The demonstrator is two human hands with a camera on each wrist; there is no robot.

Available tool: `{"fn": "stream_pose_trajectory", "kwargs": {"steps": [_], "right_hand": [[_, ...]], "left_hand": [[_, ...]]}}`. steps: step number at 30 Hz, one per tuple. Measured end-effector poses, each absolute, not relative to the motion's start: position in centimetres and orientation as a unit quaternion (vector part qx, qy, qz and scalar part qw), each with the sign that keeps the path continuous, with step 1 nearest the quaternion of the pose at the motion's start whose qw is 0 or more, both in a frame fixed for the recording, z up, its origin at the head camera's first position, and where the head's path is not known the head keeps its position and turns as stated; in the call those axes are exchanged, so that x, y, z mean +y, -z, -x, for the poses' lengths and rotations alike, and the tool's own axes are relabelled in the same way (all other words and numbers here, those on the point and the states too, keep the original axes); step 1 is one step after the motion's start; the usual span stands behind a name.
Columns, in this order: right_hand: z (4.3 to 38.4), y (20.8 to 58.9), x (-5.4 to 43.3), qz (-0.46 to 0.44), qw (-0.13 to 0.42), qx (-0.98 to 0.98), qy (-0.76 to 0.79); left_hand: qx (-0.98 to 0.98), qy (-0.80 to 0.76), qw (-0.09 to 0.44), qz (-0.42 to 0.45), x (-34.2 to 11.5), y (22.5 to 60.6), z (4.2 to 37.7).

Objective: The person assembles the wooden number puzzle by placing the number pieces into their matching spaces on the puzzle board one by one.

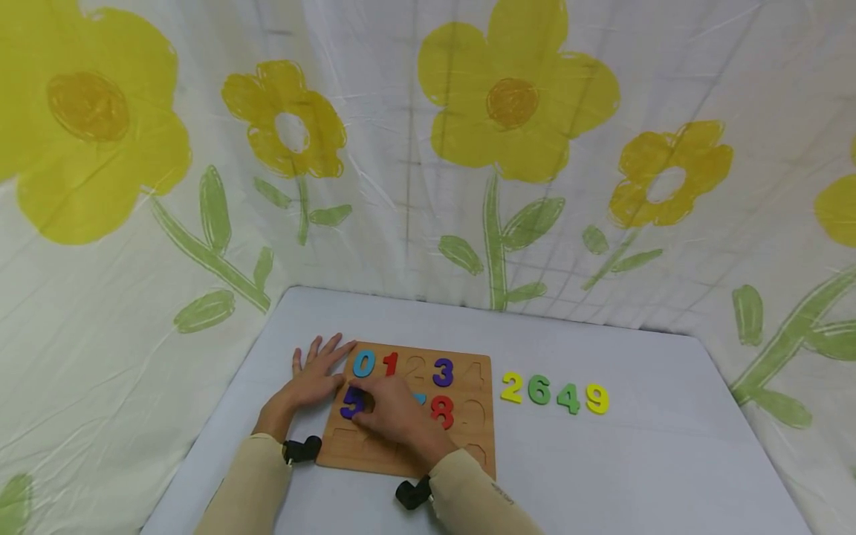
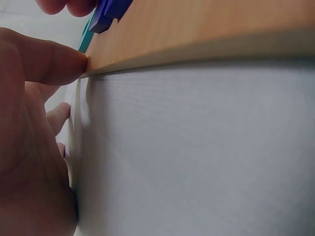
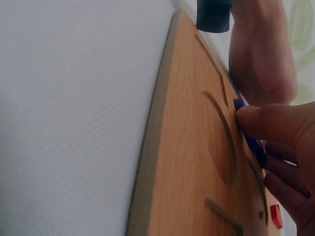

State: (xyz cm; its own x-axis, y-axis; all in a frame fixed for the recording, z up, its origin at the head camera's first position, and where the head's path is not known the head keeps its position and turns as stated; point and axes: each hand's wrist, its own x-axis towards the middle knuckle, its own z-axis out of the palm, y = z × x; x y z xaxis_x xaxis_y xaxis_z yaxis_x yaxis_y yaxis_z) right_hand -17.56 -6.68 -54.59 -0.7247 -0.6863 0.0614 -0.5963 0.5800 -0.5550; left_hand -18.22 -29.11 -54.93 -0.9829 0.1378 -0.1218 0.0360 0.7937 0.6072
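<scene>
A wooden number board (image 1: 458, 390) lies on the white table. My right hand (image 1: 396, 410) pinches a purple number 5 (image 1: 351, 403) at the left of the middle row; the right wrist view shows the thumb on one end of this 5 (image 3: 253, 142). My left hand (image 1: 313, 383) is spread at the board's left edge, its thumb and index fingertip against it. In the top row sit a light blue 0 (image 1: 364, 364), a red 1 (image 1: 391, 362) and a purple 3 (image 1: 443, 372). A red 8 (image 1: 442, 410) and a partly hidden blue piece (image 1: 420, 398) lie beyond my right hand.
Right of the board, a yellow 2 (image 1: 511, 387), green 6 (image 1: 539, 389), green 4 (image 1: 568, 399) and yellow 9 (image 1: 597, 399) stand in a row on the table (image 1: 642, 468). Behind it hangs a flower-printed curtain (image 1: 381, 223). Each wrist wears a small black device.
</scene>
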Motion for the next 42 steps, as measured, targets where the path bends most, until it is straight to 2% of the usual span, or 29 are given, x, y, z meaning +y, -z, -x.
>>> {"fn": "stream_pose_trajectory", "kwargs": {"steps": [11, 17, 22, 32, 42], "right_hand": [[17.2, 53.7, -5.6, 0.351, 0.082, 0.876, 0.321], [16.9, 51.8, -4.0, 0.338, 0.108, 0.862, 0.363], [16.8, 50.8, -1.7, 0.333, 0.113, 0.849, 0.393], [17.6, 48.8, 5.5, 0.348, 0.137, 0.808, 0.455], [18.1, 47.7, 13.2, 0.368, 0.058, 0.819, 0.435]], "left_hand": [[0.946, -0.312, 0.083, -0.044, -29.1, 54.9, 18.2], [0.942, -0.324, 0.072, -0.051, -29.2, 54.9, 18.0], [0.937, -0.340, 0.053, -0.059, -29.2, 55.3, 18.0], [0.943, -0.319, 0.078, -0.045, -29.1, 54.8, 18.1], [0.944, -0.315, 0.083, -0.043, -29.0, 54.9, 18.2]]}}
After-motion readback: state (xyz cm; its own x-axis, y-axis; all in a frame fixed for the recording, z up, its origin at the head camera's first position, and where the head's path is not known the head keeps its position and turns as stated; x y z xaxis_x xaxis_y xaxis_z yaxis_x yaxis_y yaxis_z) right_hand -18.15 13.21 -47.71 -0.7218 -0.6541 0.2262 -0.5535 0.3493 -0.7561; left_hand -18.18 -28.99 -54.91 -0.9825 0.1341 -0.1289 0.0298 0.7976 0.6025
